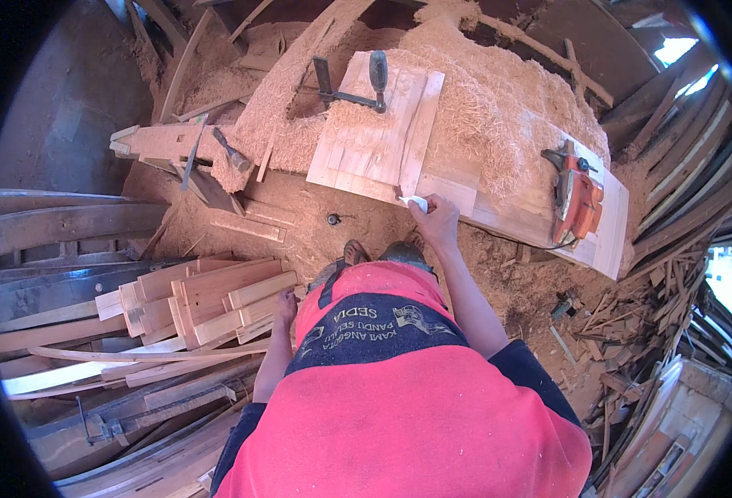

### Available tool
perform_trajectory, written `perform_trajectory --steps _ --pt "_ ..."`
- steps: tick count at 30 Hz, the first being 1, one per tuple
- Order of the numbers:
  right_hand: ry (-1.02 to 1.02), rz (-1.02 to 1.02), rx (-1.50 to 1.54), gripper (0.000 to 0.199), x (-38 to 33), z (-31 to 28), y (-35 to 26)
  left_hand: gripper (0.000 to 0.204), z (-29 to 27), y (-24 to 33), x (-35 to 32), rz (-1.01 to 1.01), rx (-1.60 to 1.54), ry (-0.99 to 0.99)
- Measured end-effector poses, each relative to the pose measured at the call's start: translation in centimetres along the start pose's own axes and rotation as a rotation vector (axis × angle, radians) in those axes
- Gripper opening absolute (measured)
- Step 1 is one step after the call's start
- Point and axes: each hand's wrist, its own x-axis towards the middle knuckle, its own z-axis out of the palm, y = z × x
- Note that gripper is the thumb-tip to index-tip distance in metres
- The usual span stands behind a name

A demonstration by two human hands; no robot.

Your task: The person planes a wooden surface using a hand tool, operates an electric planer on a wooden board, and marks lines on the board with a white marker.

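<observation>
My right hand (437,222) is closed round a small white tube-like thing (415,202). Its tip is at the near edge of a light wooden panel (357,178), beside a small dark spot in the wood. The panel lies on the bench with shavings over part of it. Across its far part sits a bar clamp (379,76) with a dark upright handle. My left hand (285,305) hangs low by my side, near a stack of cut boards (216,303); its fingers are too small to make out.
An orange electric planer (580,203) rests on pale boards at the bench's right. Wood shavings (498,108) heap over the bench. A hammer-like tool (231,152) lies at its left end. Long planks (75,328) fill the left side, and offcuts (644,357) litter the right floor.
</observation>
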Motion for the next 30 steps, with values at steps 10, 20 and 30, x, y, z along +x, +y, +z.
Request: perform_trajectory --steps 10,20,30 --pt "-0.004 0.424 1.149 0.029 0.7 -3.5 0.0 0.035 -3.6 13.2 -0.5 0.121 -0.410 0.161" --pt "-0.407 0.208 0.693 0.028 -3.6 -4.5 -1.4 0.024 -4.5 37.8 -7.3 0.288 -1.100 -0.026" --pt "-0.426 0.153 0.721 0.031 -4.5 -8.6 -1.8 0.025 0.6 43.3 -11.7 0.427 -0.745 -0.098"
